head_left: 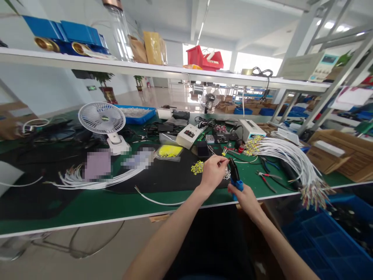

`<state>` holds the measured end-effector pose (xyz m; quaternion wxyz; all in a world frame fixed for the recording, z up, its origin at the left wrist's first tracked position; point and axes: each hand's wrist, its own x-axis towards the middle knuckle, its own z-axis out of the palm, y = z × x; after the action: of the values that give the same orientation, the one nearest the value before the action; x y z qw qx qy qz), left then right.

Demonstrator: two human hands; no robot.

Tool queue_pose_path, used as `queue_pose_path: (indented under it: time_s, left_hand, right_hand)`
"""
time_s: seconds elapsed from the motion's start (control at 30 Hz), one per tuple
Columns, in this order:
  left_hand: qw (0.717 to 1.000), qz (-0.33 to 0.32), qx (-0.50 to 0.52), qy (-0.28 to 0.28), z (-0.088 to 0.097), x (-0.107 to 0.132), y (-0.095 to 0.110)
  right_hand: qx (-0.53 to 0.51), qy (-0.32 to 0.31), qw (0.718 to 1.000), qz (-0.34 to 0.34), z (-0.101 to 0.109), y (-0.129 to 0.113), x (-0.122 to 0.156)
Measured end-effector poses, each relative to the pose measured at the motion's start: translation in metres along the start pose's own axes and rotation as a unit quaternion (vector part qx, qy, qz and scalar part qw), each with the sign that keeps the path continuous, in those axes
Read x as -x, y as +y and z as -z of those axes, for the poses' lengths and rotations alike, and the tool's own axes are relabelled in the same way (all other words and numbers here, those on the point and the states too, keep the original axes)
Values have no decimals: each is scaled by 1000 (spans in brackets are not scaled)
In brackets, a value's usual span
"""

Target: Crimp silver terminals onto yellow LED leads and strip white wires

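Note:
My left hand (213,171) is pinched shut on a small part at the jaws of a blue-handled hand tool (234,175); the part is too small to name. My right hand (244,195) is wrapped round the tool's blue handles, near the front edge of the green bench (87,204). A small heap of yellow components (197,167) lies on the black mat just left of my left hand. A thick bundle of white wires (291,159) with metal ends fans out to the right, its tips hanging over the bench edge.
A white desk fan (102,118) stands at the back left, beside a blue tray (136,113). Loose white wires (96,181) lie on the mat at left. Pliers (266,177), a white control box (189,135), cardboard boxes (340,153) and blue bins (326,237) sit around.

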<state>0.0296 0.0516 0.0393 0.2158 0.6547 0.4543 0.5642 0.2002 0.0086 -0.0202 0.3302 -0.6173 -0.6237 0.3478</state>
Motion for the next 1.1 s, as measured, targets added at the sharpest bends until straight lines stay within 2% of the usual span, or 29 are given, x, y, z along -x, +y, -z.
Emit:
queue_pose_path:
  time_s: [0.17,0.27,0.33,0.47,0.57,0.7,0.83,0.93,1.0,1.03,1.07,1.1]
  left_hand:
    - [1000,-2,23,-3,17,1,20]
    - [998,29,60,5,26,-1,25]
    - [994,55,96,5,32,-1,25]
    - [979,97,176,-4,45,5,30]
    - [963,120,239,-10,54,12,39]
    - [942,134,306,-5,68,19,49]
    - [921,139,363,14,88,25,55]
    - [895,150,418,34,97,32,71]
    - [872,166,457,59,95,38,88]
    - [860,169,476,74,92,41,98]
    - [851,169,490,86,89,44,107]
    - [849,171,490,94,86,46,114]
  right_hand:
    - [-82,-62,994,34,33,-40,39]
    - [-74,-77,994,34,57,-47,47]
    - [-18,-62,998,29,74,-36,39]
    - [173,7,985,7,95,9,3]
    - [297,56,953,-11,89,42,-19]
    - [387,101,916,-16,66,65,-32]
    - [383,119,916,16,54,70,-35]
    - [325,121,936,67,50,52,-18]
    - [267,101,953,106,41,25,10]
    - [235,69,961,130,34,8,28]
    - [187,6,970,152,25,-9,46]
    - [70,-88,980,163,16,-25,64]
